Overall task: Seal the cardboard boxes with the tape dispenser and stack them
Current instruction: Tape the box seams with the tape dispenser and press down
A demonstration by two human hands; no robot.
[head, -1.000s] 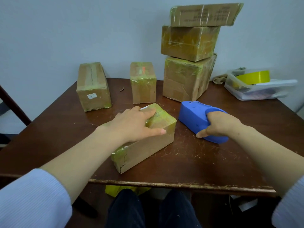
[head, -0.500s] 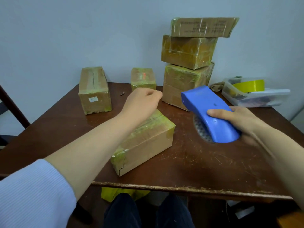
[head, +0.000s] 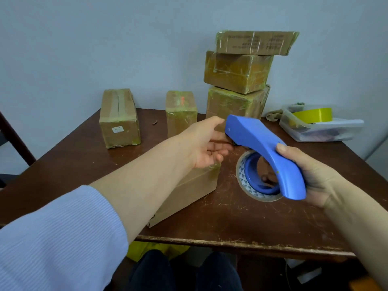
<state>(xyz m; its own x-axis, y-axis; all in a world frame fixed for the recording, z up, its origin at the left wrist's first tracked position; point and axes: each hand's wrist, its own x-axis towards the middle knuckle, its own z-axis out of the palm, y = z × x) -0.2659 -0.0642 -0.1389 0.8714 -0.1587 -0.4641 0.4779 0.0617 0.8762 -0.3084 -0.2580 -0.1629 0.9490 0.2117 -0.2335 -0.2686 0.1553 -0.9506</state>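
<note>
My right hand (head: pixel 312 175) grips the handle of the blue tape dispenser (head: pixel 264 150), held in the air above the table with its tape roll (head: pixel 247 179) hanging below. My left hand (head: pixel 206 143) is palm up at the dispenser's nose, fingertips touching near the cutter; whether it pinches the tape end is hidden. Under my left forearm a cardboard box (head: pixel 189 190) lies near the table's front edge. A stack of three taped boxes (head: pixel 237 72) stands at the back. Two more boxes (head: pixel 119 120), (head: pixel 181 114) stand at the back left.
The dark wooden table (head: pixel 241 223) has a worn front edge. A clear plastic bin (head: pixel 319 131) with a yellow tape roll (head: pixel 315 115) sits at the back right. A chair part (head: pixel 14 139) shows at the left. My knees are under the table.
My right hand lifted the dispenser off the table and turned it so the roll shows. My left hand left the front box and moved right to the dispenser's nose.
</note>
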